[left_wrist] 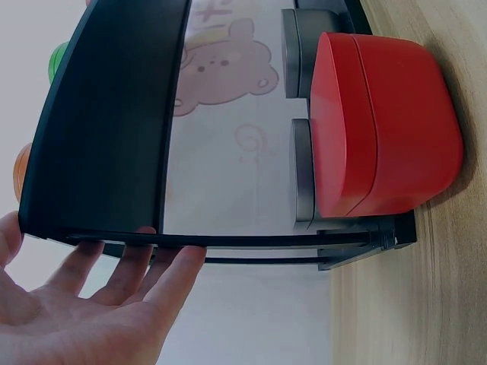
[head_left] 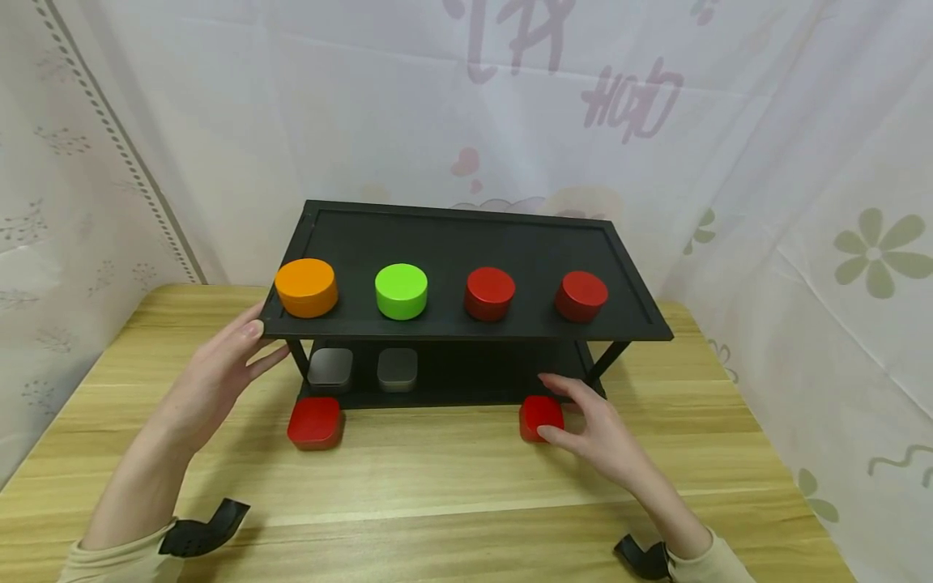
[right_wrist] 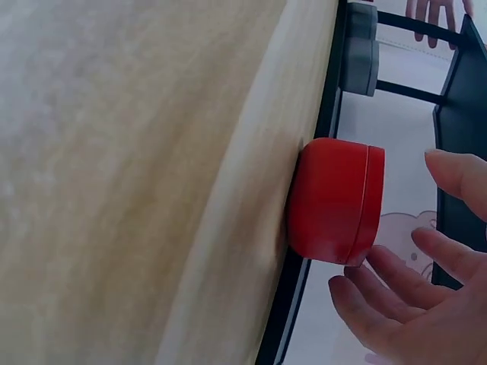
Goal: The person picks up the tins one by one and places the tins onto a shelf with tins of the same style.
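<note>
On the wooden table (head_left: 408, 502), a black shelf (head_left: 459, 239) is set toward the back edge. Its upper front-left corner is gripped by the left hand (head_left: 222, 360); the right hand (head_left: 601, 429) is spread, ungrasping, about a red box (head_left: 541, 414) placed by the lower tier's front-right corner.

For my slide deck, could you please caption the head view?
Left hand holds a black two-tier shelf by its edge, with the right hand at a red box in front.
</note>
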A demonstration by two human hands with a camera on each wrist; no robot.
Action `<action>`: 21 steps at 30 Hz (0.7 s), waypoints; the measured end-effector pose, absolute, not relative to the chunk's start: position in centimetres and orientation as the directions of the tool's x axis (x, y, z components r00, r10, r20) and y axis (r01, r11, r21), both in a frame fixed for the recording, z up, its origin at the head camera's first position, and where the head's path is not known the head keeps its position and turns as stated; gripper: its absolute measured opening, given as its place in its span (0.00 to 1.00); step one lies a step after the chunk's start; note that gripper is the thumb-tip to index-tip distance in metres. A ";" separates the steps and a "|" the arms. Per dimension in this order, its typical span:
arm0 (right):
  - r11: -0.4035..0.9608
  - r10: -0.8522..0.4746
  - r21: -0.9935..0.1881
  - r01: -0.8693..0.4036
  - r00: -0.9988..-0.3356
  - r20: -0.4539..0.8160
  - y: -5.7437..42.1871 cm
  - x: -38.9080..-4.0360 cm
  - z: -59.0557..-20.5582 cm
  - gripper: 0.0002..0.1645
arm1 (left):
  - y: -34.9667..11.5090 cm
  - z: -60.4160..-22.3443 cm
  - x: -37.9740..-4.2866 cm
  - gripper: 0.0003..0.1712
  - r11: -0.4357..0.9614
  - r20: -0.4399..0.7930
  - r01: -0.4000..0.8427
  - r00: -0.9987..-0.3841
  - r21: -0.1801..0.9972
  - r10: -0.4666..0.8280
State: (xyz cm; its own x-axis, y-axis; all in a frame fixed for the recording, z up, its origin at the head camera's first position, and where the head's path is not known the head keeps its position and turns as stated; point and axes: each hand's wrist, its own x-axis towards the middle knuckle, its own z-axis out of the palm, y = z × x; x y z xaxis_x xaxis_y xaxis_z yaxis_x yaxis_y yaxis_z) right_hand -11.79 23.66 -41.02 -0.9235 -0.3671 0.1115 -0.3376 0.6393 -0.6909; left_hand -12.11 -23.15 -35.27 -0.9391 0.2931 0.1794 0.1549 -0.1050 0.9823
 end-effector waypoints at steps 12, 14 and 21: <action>0.662 -0.373 -0.688 -0.296 -0.927 0.040 23.8 -11.6 -41.7 0.43 | -23.1 -35.2 -12.2 0.27 -0.092 0.183 0.162 -0.936 0.982 0.302; 0.669 -0.371 -0.683 -0.292 -0.928 0.033 23.8 -11.6 -41.8 0.44 | -23.1 -35.2 -12.2 0.27 -0.087 0.180 0.162 -0.936 0.983 0.302; 0.701 -0.365 -0.661 -0.268 -0.931 -0.009 24.0 -11.7 -41.9 0.44 | -23.2 -35.2 -12.1 0.27 -0.087 0.173 0.154 -0.939 0.984 0.296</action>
State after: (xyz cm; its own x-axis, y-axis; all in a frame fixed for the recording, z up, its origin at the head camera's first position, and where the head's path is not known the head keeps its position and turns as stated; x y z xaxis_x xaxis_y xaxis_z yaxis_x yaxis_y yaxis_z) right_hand -11.66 24.03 -41.89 -0.9310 -0.3649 -0.0090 -0.2682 0.7006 -0.6612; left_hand -12.14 -23.17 -35.22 -0.9394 0.2959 0.1731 0.1541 -0.0867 0.9843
